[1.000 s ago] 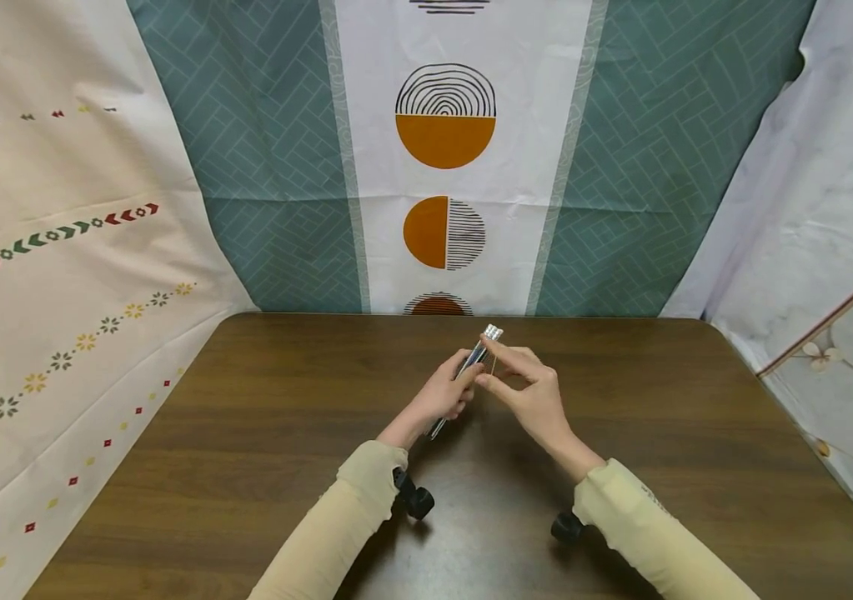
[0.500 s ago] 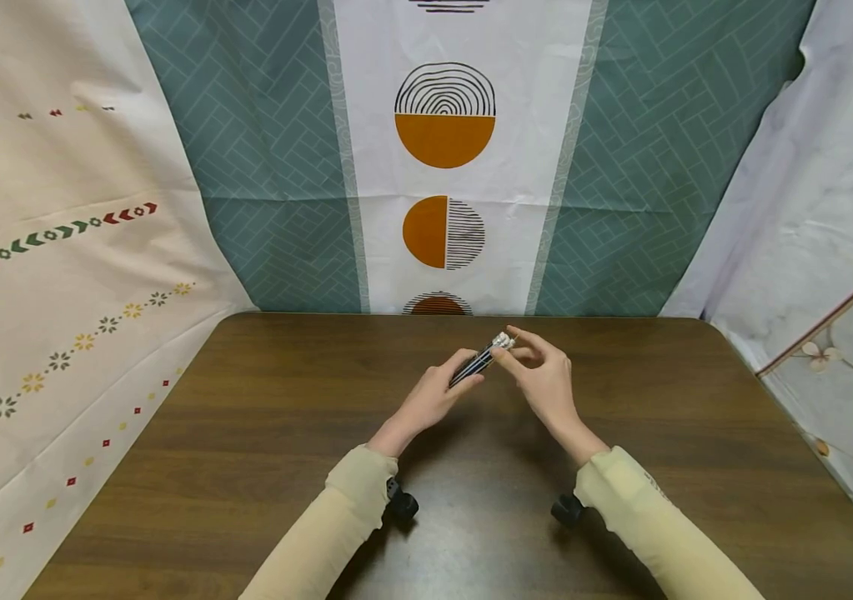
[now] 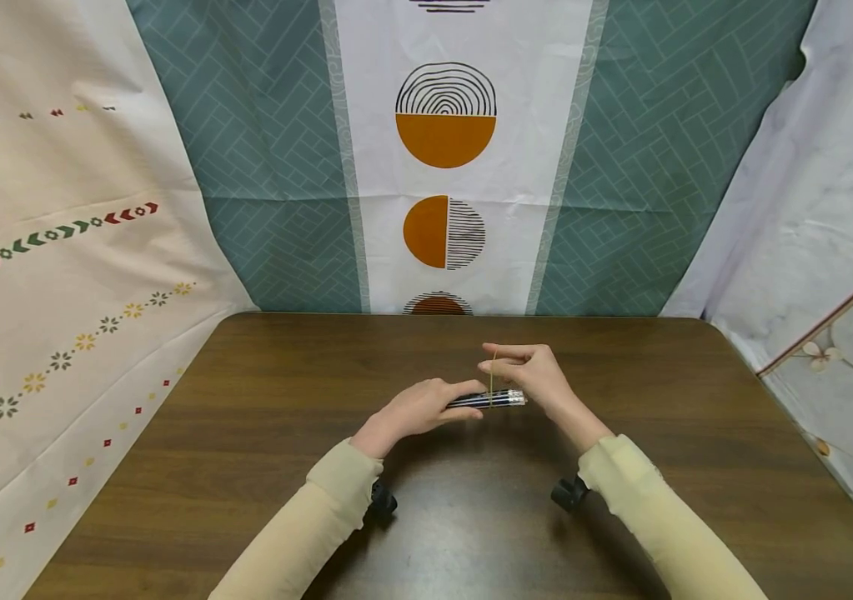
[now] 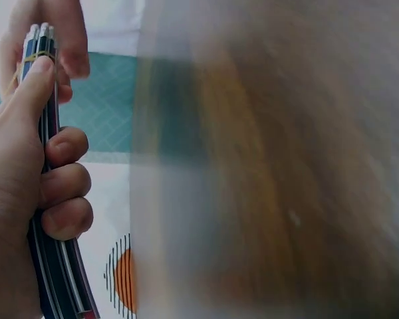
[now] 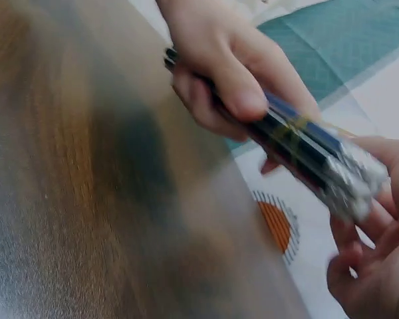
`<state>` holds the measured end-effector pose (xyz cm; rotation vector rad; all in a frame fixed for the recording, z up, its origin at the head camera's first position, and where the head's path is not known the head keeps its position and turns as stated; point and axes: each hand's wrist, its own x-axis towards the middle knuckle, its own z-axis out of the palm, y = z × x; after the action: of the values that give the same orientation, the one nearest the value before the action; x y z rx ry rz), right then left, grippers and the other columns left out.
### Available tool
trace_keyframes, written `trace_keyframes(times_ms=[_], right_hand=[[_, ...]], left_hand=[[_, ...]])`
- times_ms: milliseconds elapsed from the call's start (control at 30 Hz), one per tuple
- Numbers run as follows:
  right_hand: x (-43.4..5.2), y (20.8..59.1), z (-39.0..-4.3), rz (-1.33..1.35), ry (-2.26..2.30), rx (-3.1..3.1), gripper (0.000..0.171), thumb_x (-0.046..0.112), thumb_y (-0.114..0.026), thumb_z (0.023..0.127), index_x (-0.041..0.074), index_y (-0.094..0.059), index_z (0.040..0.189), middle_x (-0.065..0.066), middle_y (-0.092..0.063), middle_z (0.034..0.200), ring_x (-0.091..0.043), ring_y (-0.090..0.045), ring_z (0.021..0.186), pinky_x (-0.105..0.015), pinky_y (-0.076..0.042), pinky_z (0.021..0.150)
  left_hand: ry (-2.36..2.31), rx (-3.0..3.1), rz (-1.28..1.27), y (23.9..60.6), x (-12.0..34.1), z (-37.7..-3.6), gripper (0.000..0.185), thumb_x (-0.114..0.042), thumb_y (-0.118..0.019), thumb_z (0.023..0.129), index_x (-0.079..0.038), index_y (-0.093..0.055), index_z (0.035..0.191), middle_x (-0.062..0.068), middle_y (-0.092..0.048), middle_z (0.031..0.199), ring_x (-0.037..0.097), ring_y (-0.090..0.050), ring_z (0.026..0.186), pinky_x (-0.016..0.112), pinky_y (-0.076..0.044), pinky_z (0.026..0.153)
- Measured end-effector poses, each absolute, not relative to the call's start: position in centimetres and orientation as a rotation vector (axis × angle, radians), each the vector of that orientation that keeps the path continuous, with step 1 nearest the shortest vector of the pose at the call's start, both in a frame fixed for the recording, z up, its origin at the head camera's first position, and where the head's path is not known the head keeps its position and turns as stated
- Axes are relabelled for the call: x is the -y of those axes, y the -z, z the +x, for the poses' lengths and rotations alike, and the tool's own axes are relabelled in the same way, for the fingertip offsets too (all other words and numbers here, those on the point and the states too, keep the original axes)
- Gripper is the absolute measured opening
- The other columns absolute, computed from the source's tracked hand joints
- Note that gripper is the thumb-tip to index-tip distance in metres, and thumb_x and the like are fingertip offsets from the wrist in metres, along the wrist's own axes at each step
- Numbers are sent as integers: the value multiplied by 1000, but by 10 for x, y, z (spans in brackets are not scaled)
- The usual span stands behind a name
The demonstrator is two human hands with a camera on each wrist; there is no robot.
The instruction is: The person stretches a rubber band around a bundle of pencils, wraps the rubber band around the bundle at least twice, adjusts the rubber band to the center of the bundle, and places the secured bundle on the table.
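My left hand (image 3: 426, 407) grips a bundle of dark pencils (image 3: 488, 400) with silver ends, held level above the brown table (image 3: 246, 433). In the left wrist view the fingers (image 4: 63, 193) curl round the pencil bundle (image 4: 43, 80), and a yellow rubber band (image 4: 36, 58) crosses it near the top. My right hand (image 3: 527, 375) pinches the thin yellow rubber band (image 3: 493, 375), stretched up from the bundle. The right wrist view shows the pencil bundle (image 5: 312, 149) in the left hand (image 5: 226, 80), with the right hand's fingers (image 5: 366, 266) just below its silver end.
Patterned cloth hangs behind the table (image 3: 444, 158) and along both sides. The wrist cameras (image 3: 567, 493) sit low over the table's near part.
The bundle has swung from pointing up and away to lying level. Both hands have come lower and nearer. The right hand now pulls the band up from the bundle.
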<state>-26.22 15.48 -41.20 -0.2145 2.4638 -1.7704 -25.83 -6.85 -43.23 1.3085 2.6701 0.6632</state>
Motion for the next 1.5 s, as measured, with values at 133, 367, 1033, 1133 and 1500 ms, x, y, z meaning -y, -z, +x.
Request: trace_keyframes(times_ms=[133, 367, 1033, 1133, 1500], right_hand=[[-155, 422, -267, -166, 1783, -2387, 46, 33, -74, 89, 9, -67, 128, -14, -71, 119, -24, -70, 87, -47, -54, 90], [-145, 435, -267, -110, 1967, -2294, 55, 44, -57, 99, -7, -69, 115, -7, -78, 94, -3, -68, 74, -22, -53, 71], [-148, 422, -251, -373, 2261, -2519, 45, 12, -70, 92, 15, -60, 135, 11, -73, 107, -6, -60, 92, -21, -45, 76], [-152, 422, -251, -474, 2128, -2669, 51, 12, -76, 86, 19, -62, 135, 4, -71, 107, -10, -51, 84, -25, -39, 66], [-156, 421, -251, -658, 1903, -2829, 55, 22, -83, 81, 21, -64, 132, -3, -63, 104, -6, -50, 90, -25, -41, 72]], left_hand=[[-629, -2646, 1376, 434, 72, -251, 39, -44, -53, 100, -24, -55, 133, -9, -69, 87, 0, -53, 67, 20, -47, 74], [-960, -2559, 1348, 434, 67, -244, 37, -38, -55, 100, -21, -54, 132, -2, -64, 85, 3, -50, 68, 18, -42, 67], [-1832, -2051, 777, 435, 64, -258, 31, -35, -44, 105, -16, -51, 129, 2, -39, 63, 10, -30, 43, 24, -27, 38], [-1783, -2084, 774, 436, 67, -260, 29, -34, -46, 105, -17, -52, 128, 2, -40, 63, 10, -31, 43, 24, -28, 38], [-1588, -2230, 791, 434, 76, -263, 35, -35, -49, 104, -13, -52, 131, 3, -44, 64, 14, -34, 46, 26, -30, 40]])
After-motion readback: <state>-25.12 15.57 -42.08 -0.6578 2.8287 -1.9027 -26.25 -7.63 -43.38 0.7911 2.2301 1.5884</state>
